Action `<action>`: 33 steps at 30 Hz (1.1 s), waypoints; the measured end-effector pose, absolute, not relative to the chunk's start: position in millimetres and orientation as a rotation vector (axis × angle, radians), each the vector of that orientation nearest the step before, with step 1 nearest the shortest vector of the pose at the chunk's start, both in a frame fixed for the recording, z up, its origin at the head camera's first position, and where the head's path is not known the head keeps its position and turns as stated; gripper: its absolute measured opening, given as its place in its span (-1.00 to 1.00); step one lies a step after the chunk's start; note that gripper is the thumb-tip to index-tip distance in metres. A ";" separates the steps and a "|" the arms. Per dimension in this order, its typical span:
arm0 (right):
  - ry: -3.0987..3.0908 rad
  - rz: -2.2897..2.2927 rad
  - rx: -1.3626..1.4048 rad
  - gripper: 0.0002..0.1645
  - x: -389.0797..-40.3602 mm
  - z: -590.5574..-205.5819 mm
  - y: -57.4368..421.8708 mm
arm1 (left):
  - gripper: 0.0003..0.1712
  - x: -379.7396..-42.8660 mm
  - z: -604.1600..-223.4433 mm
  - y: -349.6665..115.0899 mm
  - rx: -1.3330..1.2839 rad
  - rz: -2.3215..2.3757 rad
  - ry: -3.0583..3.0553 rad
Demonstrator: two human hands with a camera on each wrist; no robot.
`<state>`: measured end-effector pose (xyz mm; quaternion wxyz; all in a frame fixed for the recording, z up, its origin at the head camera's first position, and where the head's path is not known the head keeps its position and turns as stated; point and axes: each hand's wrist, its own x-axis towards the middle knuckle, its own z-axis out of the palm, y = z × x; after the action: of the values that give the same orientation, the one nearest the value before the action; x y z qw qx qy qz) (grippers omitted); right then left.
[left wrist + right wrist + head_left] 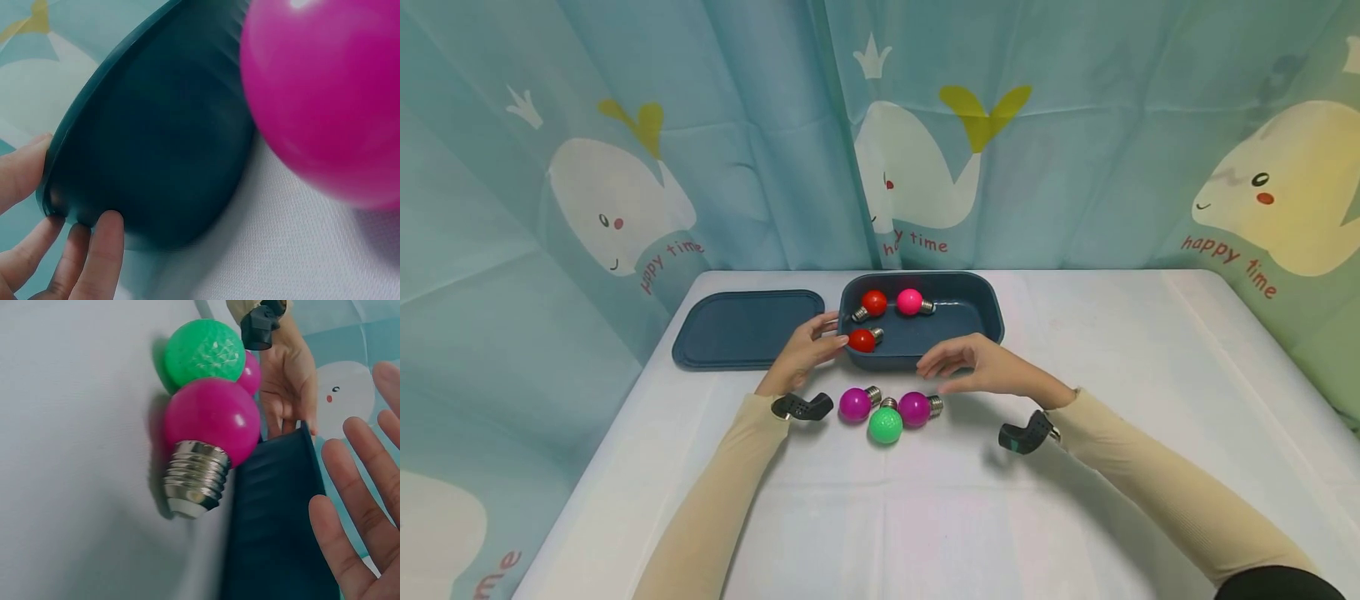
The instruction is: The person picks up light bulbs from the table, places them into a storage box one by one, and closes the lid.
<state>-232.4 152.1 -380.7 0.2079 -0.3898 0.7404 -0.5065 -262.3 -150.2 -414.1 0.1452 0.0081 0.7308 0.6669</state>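
Note:
My left hand (801, 357) grips the left end of a dark blue plastic container (958, 321), its thumb at the rim and its fingers against the outer wall in the left wrist view. Inside lie two red light bulbs (874, 302) and a pink bulb (909, 301) with silver screw bases. My right hand (981, 365) hovers by the container's front right side, fingers loosely extended and holding nothing. In front of the container, two magenta bulbs (854, 405) and a textured green bulb (885, 426) lie close together on the white table, one magenta bulb large in the left wrist view.
A flat dark blue lid (748, 329) lies on the table (880, 517) to the left of the container. Behind the table hangs a light blue curtain (775, 167) printed with whales. Black cameras (1028, 433) are strapped to both wrists.

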 end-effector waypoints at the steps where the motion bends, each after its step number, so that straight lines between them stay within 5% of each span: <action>1: 2.058 -1.412 -1.083 -0.49 -232.2 -381.9 152.2 | -0.26 -262.3 -414.1 -150.2 0.021 1.921 2.105; 33: 2.101 -1.360 -1.036 -0.50 -233.8 -414.2 154.9 | -0.27 -261.7 -414.3 -150.0 0.020 1.916 2.111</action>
<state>-233.8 154.9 -414.2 0.2151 -0.3735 0.7575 -0.4903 -261.7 -150.0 -414.3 0.1449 0.0069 0.7327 0.6649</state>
